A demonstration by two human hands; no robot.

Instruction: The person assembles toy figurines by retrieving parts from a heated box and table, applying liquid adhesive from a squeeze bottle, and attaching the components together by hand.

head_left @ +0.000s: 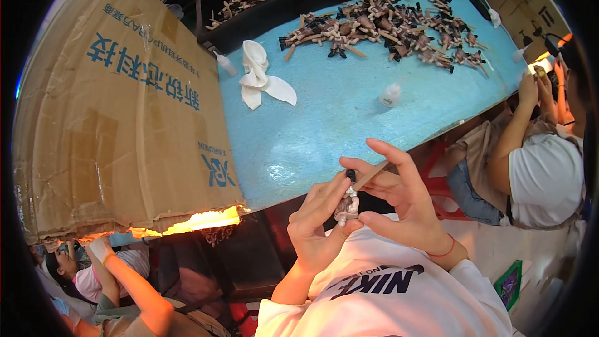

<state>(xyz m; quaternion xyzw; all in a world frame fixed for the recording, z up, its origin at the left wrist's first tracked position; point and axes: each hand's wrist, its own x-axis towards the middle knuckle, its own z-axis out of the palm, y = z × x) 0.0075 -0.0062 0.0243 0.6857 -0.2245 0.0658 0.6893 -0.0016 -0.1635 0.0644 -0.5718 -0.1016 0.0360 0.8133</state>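
Up close to the chest, both hands working on one small piece, just off the near edge of the blue counter (324, 118).

Left hand (315, 224) curled shut around a small pale-and-brown figure part (347, 207), fingers (324, 196) wrapped over it from the left, so only its lower end peeks out. Sitting right between the two palms, touching both.

Right hand (405, 206) pinching a thin wooden stick (371, 176) between thumb and index finger, other fingers fanned out loose. Lower thumb also pressing up near the bottom of the part.

Key relation: stick's long axis running on a diagonal, upper right down to lower left, low end meeting a dark bit at the top of the part. Part itself standing roughly upright, long axis up-down, top end toward the stick. Right hand closer to the stick, left hand closer to the part, obviously. Can't tell whether the stick is actually stuck into the part or just resting against it, too small.

Further back on the counter: big heap of similar brown pieces on sticks (387, 25), a white rag (259, 78), a small white bottle (390, 95). Huge cardboard box (118, 106) to the left. Another person in a white shirt (546, 181) seated to the right, hands well apart from these.
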